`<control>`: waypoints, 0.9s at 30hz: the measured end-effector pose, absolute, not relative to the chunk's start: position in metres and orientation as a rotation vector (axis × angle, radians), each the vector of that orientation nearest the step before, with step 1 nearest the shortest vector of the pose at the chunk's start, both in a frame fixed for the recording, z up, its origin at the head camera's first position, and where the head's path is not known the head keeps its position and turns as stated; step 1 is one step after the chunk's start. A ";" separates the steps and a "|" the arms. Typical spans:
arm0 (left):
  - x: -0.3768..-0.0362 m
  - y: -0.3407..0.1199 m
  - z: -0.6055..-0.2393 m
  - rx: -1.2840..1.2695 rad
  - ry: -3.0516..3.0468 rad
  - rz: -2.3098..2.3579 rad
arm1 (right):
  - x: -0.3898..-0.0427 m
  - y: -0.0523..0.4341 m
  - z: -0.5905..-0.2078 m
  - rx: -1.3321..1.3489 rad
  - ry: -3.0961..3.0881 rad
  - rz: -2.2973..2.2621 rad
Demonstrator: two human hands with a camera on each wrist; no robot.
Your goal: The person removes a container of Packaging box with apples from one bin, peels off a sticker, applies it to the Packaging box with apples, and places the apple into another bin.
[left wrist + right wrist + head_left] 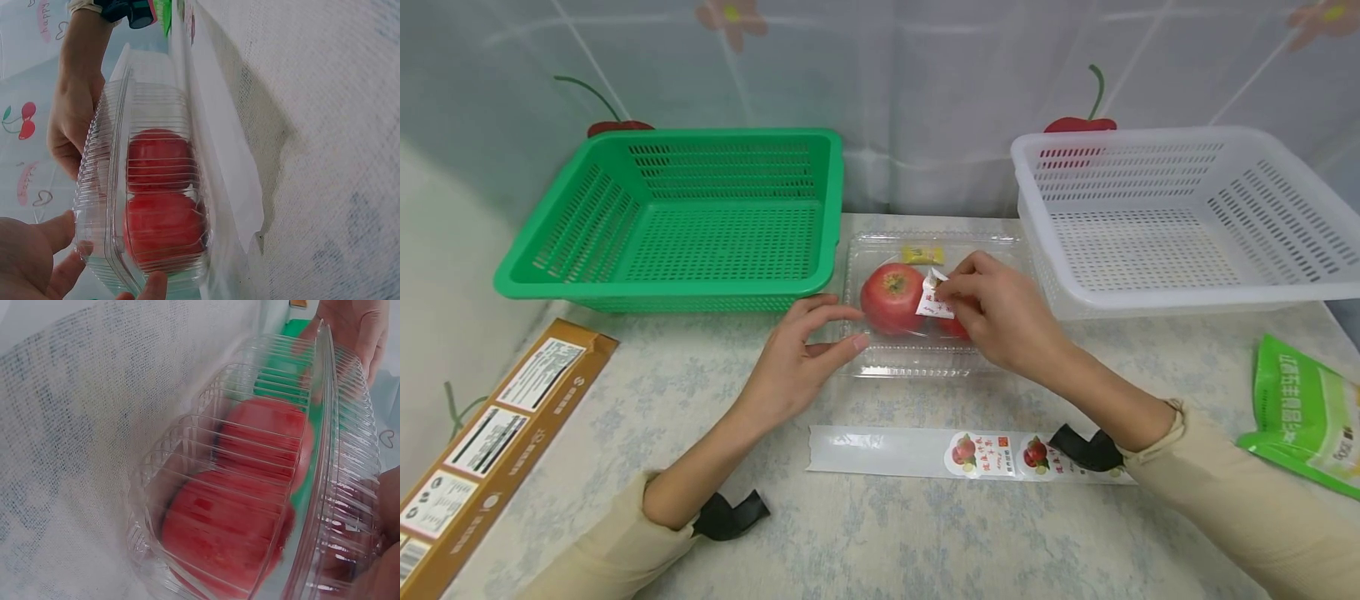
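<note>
A clear plastic clamshell box (910, 362) with its lid down holds two red apples (891, 298) and a small yellow packet (922, 255). Over the lid, my right hand (1007, 312) pinches a white printed sticker (934, 296), partly bent and overlapping the second apple in the head view. Spread fingers of my left hand (793, 358) rest at the box's left end, the thumb near its front corner. From the left wrist view, the left fingertips lie right at the ribbed wall, beside both apples. The right wrist view shows the right fingers close over the lid.
A sticker strip (880, 450) lies in front of the box. Behind left stands a green basket (670, 289), behind right a white basket (1187, 296). A long brown carton (512, 433) lies at left, a green pouch (1307, 417) at right.
</note>
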State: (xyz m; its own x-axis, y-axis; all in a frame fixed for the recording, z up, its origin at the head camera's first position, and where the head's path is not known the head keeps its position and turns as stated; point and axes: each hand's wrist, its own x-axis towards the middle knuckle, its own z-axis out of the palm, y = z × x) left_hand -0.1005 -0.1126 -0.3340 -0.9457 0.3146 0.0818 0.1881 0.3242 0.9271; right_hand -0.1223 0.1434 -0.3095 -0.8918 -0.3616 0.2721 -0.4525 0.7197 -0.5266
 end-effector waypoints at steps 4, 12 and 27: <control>-0.100 -0.112 -0.334 0.467 2.463 1.699 | -0.122 0.143 -0.310 0.669 -2.788 0.883; -0.101 -0.112 -0.335 0.468 2.463 1.703 | -0.122 0.142 -0.310 0.693 -2.822 0.783; -0.101 -0.113 -0.335 0.457 2.446 1.704 | -0.121 0.147 -0.312 0.777 -2.814 0.409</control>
